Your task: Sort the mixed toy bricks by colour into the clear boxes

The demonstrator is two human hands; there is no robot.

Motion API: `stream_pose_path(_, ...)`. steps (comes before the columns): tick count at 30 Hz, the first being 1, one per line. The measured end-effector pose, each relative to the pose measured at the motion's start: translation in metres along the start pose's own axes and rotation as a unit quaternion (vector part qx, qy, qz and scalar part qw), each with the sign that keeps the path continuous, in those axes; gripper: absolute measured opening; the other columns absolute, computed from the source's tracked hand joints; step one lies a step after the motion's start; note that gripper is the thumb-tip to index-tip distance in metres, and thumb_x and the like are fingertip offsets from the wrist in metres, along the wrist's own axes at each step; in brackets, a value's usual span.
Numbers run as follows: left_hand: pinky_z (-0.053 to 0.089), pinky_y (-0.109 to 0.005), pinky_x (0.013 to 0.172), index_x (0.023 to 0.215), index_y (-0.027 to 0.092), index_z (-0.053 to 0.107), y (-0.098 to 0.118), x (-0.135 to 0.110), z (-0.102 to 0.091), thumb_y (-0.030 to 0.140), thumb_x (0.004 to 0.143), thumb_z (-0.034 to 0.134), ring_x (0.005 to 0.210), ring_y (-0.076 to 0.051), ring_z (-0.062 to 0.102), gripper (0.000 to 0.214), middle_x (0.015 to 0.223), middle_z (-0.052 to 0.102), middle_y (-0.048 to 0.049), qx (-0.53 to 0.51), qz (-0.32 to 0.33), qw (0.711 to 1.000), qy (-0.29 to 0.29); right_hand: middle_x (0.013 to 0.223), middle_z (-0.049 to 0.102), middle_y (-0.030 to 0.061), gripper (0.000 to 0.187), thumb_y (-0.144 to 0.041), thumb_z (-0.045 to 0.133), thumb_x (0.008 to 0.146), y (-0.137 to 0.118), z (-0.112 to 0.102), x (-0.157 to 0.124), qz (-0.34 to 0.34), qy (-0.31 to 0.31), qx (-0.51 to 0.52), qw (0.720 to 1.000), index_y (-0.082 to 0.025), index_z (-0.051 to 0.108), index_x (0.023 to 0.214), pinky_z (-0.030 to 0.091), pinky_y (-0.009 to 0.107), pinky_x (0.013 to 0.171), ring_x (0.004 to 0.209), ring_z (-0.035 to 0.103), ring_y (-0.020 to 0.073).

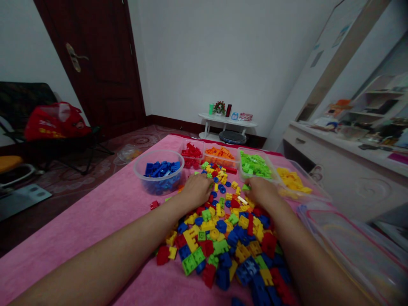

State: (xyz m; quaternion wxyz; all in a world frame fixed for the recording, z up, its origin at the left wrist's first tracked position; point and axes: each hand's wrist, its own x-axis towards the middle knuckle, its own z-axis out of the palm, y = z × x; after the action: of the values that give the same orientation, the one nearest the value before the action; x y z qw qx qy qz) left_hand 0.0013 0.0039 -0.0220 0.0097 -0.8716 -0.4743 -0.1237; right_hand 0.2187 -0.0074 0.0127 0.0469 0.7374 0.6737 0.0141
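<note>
Pink cloth covers the desk (95, 212), and on it a wide heap of mixed bricks (223, 238) runs lengthwise from the near edge away toward a row of clear tubs: blue bricks in a round bowl (158, 171), then a red tub (192, 151), an orange tub (219, 155), a green tub (255, 165) and a yellow tub (291, 180). Both hands lie palm down at the heap's far end, just short of the tubs. Left hand (196, 190) is curled over loose bricks, its fingers hidden, so I cannot tell what it grips. Right hand (263, 191) pinches a small green brick (245, 187) at its fingertips, nearest the green tub, which lies just beyond it
</note>
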Motion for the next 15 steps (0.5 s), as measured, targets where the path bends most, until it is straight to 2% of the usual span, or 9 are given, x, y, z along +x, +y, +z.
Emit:
stream_pose_path(2,0.047,-0.034,0.072,0.095,0.022,0.067,-0.001,0.0,0.001,0.024,0.082,0.049,0.085,-0.023,0.061,0.023,0.097,0.061,-0.0094,-0.024,-0.007,1.0,0.018,0.101,0.068,0.0132,0.029,-0.026,0.063,0.072,0.003,0.002,0.003,-0.018,0.026,0.029,0.999,-0.02,0.07,0.099,0.045,0.032,0.069,0.092,0.063,0.0267)
stream_pose_path(5,0.046,-0.032,0.075,0.094,0.023,0.068,-0.001,-0.001,0.001,0.027,0.082,0.052,0.089,-0.022,0.061,0.021,0.101,0.06,-0.0077,-0.036,0.007,0.999,0.024,0.076,0.068,0.0075,0.021,-0.028,0.064,0.068,0.003,0.002,0.008,-0.065,0.065,0.126,0.988,-0.018,0.072,0.086,0.042,0.028,0.062,0.075,0.063,0.0225)
stream_pose_path(7,0.046,-0.032,0.075,0.095,0.024,0.068,-0.001,-0.001,0.0,0.029,0.082,0.052,0.089,-0.023,0.061,0.021,0.097,0.063,-0.0065,-0.025,0.019,0.999,0.006,0.062,0.062,0.0028,0.019,-0.03,0.065,0.066,-0.002,-0.002,0.008,-0.092,0.086,0.272,0.954,-0.016,0.069,0.079,0.04,0.026,0.055,0.061,0.059,0.018)
stream_pose_path(8,0.047,-0.033,0.074,0.096,0.024,0.068,0.0,-0.001,0.0,0.03,0.082,0.052,0.089,-0.024,0.062,0.022,0.095,0.064,-0.0062,-0.015,0.02,1.0,-0.002,0.059,0.06,0.0008,0.021,-0.032,0.066,0.065,-0.006,-0.005,0.007,-0.099,0.093,0.372,0.918,-0.016,0.067,0.079,0.039,0.025,0.053,0.057,0.056,0.016)
stream_pose_path(9,0.047,-0.034,0.073,0.098,0.025,0.068,0.0,0.0,-0.001,0.031,0.083,0.052,0.088,-0.024,0.062,0.023,0.094,0.065,-0.0063,-0.005,0.018,1.0,-0.008,0.059,0.059,-0.0008,0.023,-0.033,0.068,0.064,-0.01,-0.009,0.004,-0.097,0.098,0.48,0.866,-0.016,0.065,0.079,0.04,0.024,0.051,0.055,0.055,0.0143)
stream_pose_path(11,0.047,-0.035,0.071,0.099,0.025,0.067,0.0,0.0,-0.002,0.033,0.083,0.051,0.087,-0.025,0.063,0.025,0.094,0.067,-0.0071,0.012,0.007,1.0,-0.016,0.066,0.059,-0.0024,0.027,-0.032,0.071,0.061,-0.018,-0.017,-0.002,-0.077,0.093,0.683,0.721,-0.018,0.061,0.082,0.041,0.021,0.05,0.057,0.055,0.0121)
stream_pose_path(13,0.047,-0.035,0.07,0.1,0.025,0.067,0.0,0.001,-0.002,0.033,0.083,0.05,0.086,-0.026,0.064,0.026,0.094,0.068,-0.0079,0.022,0.002,1.0,-0.023,0.076,0.062,-0.0014,0.03,-0.03,0.072,0.059,-0.024,-0.023,-0.007,-0.055,0.062,0.813,0.577,-0.019,0.059,0.084,0.042,0.019,0.047,0.061,0.057,0.0113)
stream_pose_path(14,0.047,-0.035,0.07,0.101,0.024,0.067,0.0,0.001,-0.003,0.033,0.083,0.049,0.086,-0.026,0.064,0.026,0.094,0.068,-0.0081,0.023,0.0,0.999,-0.024,0.08,0.063,0.0,0.03,-0.029,0.071,0.059,-0.026,-0.026,-0.009,-0.045,0.045,0.848,0.526,-0.019,0.059,0.085,0.041,0.018,0.046,0.063,0.058,0.0112)
stream_pose_path(15,0.048,-0.035,0.07,0.101,0.024,0.067,0.0,0.001,-0.003,0.033,0.083,0.049,0.086,-0.026,0.064,0.027,0.095,0.069,-0.0082,0.023,0.0,0.999,-0.023,0.083,0.064,0.0016,0.031,-0.027,0.07,0.06,-0.027,-0.027,-0.011,-0.038,0.028,0.869,0.493,-0.018,0.06,0.088,0.04,0.017,0.043,0.063,0.058,0.0111)
